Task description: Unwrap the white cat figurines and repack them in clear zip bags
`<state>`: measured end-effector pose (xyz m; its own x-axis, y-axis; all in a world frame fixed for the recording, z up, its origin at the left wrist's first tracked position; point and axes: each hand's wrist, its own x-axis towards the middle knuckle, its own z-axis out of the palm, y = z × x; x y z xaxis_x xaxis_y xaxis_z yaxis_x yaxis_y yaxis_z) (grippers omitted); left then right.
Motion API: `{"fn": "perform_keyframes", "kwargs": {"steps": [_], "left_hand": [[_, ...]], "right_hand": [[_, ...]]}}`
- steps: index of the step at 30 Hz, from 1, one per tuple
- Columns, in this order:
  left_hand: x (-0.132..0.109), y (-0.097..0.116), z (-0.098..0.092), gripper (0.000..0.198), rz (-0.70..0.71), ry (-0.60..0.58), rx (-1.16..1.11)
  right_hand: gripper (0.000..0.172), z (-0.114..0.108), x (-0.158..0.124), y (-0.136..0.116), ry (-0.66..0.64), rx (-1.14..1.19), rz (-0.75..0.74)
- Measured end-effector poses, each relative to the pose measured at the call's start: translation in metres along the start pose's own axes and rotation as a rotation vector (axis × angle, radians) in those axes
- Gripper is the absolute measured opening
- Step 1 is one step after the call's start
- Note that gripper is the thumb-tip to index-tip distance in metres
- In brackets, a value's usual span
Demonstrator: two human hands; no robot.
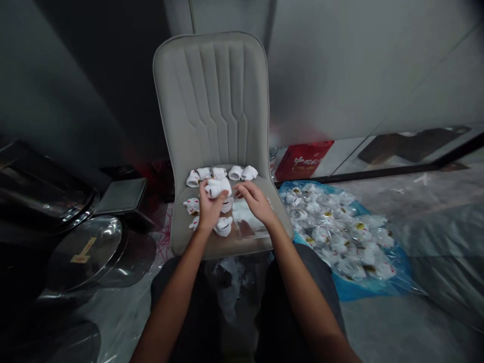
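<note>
My left hand (212,204) is wrapped round a white cat figurine (218,187) with a dark slot in it, above the seat of a grey padded chair (219,248). Just to the right of it is my right hand (254,197), its fingers bent in toward the thumb; whatever they hold, if anything, is too small to tell. Behind my hands a row of white hollow pieces (236,173) lies along the back of the seat. More white cat figurines (223,227) lie nearer me, partly hidden by my left hand. Clear plastic bags (245,224) rest under my right hand.
On the floor at right, a blue plastic sheet (351,290) bears many bagged white figurines (340,232). A red bag (304,160) leans by the wall behind it. Round shiny metal containers (88,252) and a dark box-like object (121,195) stand at left.
</note>
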<state>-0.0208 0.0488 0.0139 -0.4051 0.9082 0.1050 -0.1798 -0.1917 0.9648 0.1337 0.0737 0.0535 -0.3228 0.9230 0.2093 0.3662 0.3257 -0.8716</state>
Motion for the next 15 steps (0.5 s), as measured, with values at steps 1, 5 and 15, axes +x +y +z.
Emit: {"fn": "perform_keyframes", "kwargs": {"steps": [1, 5, 15], "left_hand": [[0.008, -0.001, -0.011, 0.058, 0.050, 0.010, 0.101], [0.035, -0.009, -0.057, 0.047, 0.122, 0.010, 0.584], [0.051, -0.033, -0.068, 0.044, -0.061, -0.180, 0.990]], "right_hand": [[0.034, -0.001, 0.004, 0.009, 0.005, -0.008, 0.008], [0.028, 0.000, 0.030, 0.053, -0.025, -0.138, 0.037], [0.067, 0.049, 0.077, 0.112, -0.222, -0.336, 0.173]]}}
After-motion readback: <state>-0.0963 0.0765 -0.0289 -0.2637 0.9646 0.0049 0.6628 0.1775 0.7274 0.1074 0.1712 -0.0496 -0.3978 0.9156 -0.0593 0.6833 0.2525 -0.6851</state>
